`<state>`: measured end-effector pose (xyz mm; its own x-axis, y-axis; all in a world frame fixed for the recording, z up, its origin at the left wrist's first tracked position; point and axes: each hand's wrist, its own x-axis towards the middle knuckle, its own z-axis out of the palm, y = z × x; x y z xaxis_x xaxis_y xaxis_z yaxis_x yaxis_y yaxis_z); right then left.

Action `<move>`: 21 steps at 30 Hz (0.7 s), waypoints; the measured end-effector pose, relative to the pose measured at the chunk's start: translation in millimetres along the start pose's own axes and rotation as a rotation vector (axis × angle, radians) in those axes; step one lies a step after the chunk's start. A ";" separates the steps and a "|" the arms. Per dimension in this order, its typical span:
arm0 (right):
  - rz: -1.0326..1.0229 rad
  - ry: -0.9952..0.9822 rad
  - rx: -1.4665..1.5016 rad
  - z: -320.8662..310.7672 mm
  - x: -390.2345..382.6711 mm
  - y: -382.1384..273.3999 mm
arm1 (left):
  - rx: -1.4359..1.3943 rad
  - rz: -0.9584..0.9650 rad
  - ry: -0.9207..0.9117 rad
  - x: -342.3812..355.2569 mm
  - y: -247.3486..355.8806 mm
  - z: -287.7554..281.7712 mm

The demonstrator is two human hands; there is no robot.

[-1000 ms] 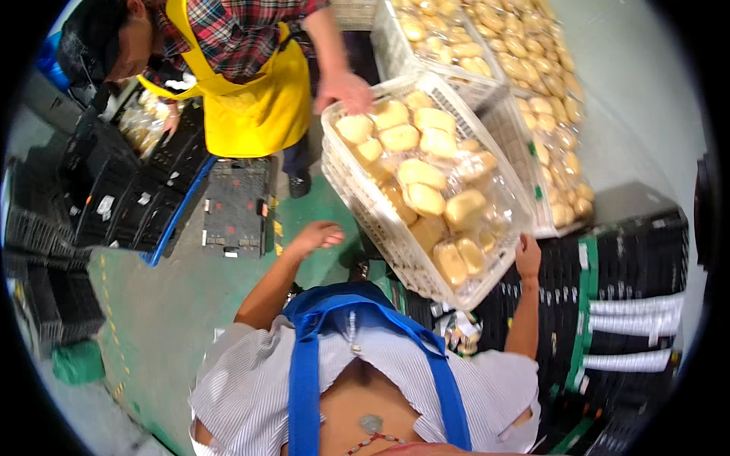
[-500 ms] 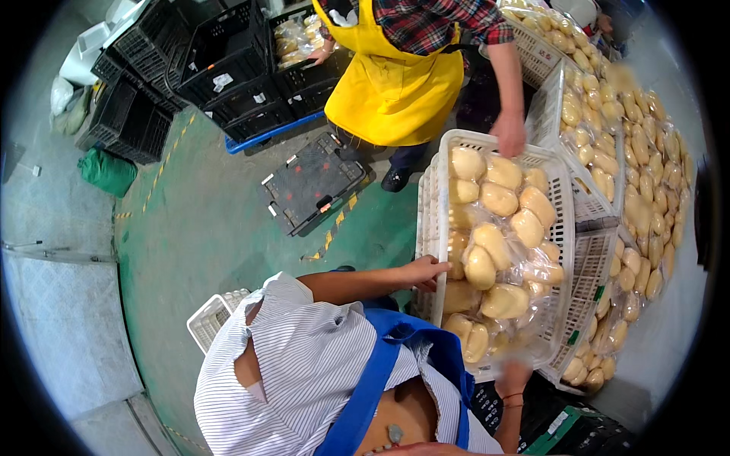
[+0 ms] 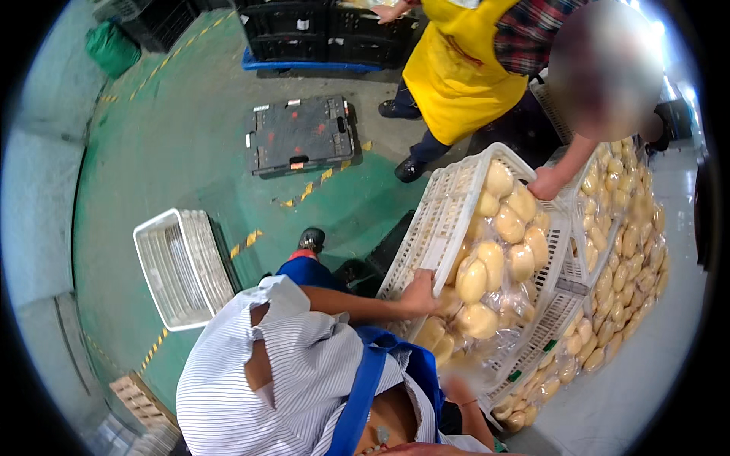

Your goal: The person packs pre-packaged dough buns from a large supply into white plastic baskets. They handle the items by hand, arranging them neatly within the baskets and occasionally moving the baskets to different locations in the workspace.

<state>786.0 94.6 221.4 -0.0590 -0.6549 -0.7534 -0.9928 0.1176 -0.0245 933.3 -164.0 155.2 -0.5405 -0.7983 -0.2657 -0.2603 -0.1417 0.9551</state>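
Left fingers (image 3: pixel 427 287): wrapping firmly around the crate's (image 3: pixel 461 232) left rim.
Right fingers (image 3: pixel 456 388): showing blurred by its near end; grip unclear.
Crate's long side: running near-left to far-right.

Right fingers (image 3: pixel 458 388) blurred, grip unclear; co-worker's head (image 3: pixel 606 67) blurred; black crates (image 3: pixel 277 32) cut off above

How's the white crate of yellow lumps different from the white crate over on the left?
The full crate holds yellow lumps in clear bags; the left-side crate shows none inside. The left hand holds the full crate's rim; no hand touches the left-side crate. Both are white, with open tops.
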 end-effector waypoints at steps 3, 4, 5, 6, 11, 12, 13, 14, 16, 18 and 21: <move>0.033 -0.033 0.097 -4.1 -0.1 -6.0 | 0.032 -0.096 -0.043 4.8 9.4 -1.0; -0.011 -0.021 0.006 -1.1 -0.7 -7.2 | 0.011 -0.119 -0.038 5.1 10.9 -2.2; -0.012 -0.052 0.078 2.5 0.3 -5.6 | 0.021 -0.127 -0.043 7.8 13.7 -4.0; -0.032 -0.056 0.114 10.9 1.0 -3.1 | 0.027 -0.127 -0.032 9.4 15.7 -5.2; -0.287 0.010 0.210 101.1 29.8 50.9 | 0.059 -0.164 -0.013 23.2 26.7 -20.1; -0.357 0.049 0.212 126.3 39.0 68.8 | 0.059 -0.180 -0.009 26.1 29.2 -24.0; -0.417 0.128 0.212 153.0 48.8 86.5 | 0.052 -0.165 0.008 27.5 30.9 -26.5; -0.449 0.230 0.214 176.8 58.0 101.5 | 0.050 -0.150 0.032 28.6 32.7 -29.5; -0.412 0.376 0.179 197.3 63.0 138.7 | 0.048 -0.124 0.053 27.9 35.8 -33.7; -0.322 0.491 0.108 179.0 56.2 160.8 | 0.031 -0.096 0.077 25.0 41.1 -40.1; -0.206 0.469 0.098 99.7 34.2 126.4 | 0.060 0.000 0.066 15.2 50.6 -63.5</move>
<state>668.9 161.6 127.0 0.0736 -0.9334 -0.3513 -0.9756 0.0056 -0.2195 962.7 -220.4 207.8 -0.4875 -0.8352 -0.2545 -0.3085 -0.1079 0.9451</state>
